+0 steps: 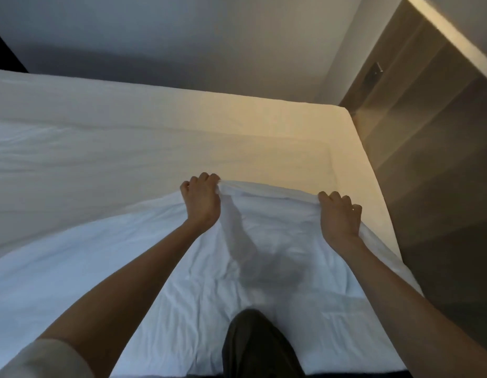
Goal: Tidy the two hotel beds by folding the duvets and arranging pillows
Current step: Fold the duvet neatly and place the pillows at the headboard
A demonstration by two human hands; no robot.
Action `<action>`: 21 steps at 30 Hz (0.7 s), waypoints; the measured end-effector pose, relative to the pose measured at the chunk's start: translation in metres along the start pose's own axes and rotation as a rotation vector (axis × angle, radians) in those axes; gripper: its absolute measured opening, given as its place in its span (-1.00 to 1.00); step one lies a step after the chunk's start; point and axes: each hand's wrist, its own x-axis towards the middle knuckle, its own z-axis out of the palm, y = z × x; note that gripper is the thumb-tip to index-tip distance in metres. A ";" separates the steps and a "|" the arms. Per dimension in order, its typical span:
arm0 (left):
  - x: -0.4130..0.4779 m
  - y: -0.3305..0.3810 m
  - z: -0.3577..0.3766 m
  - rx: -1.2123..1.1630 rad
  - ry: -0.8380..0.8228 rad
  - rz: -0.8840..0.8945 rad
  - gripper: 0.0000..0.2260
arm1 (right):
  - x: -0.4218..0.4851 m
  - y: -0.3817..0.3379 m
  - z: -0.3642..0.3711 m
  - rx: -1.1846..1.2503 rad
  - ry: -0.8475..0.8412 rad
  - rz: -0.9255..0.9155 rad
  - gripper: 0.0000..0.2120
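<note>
A white duvet lies wrinkled across the near part of the bed, its far edge bunched and lifted a little. My left hand grips that edge with curled fingers. Further right, my right hand grips the same edge close to the bed's right side. Beyond the duvet the bare white mattress sheet stretches to the far side. No pillow shows in this view.
A wooden headboard panel with a small switch plate rises along the bed's right side. A grey wall runs behind the bed. My dark-trousered knee rests on the duvet at the bottom.
</note>
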 end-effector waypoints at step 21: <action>0.066 -0.004 0.223 0.126 -0.327 0.291 -0.33 | 0.146 0.003 0.216 0.280 -0.108 -0.054 -0.44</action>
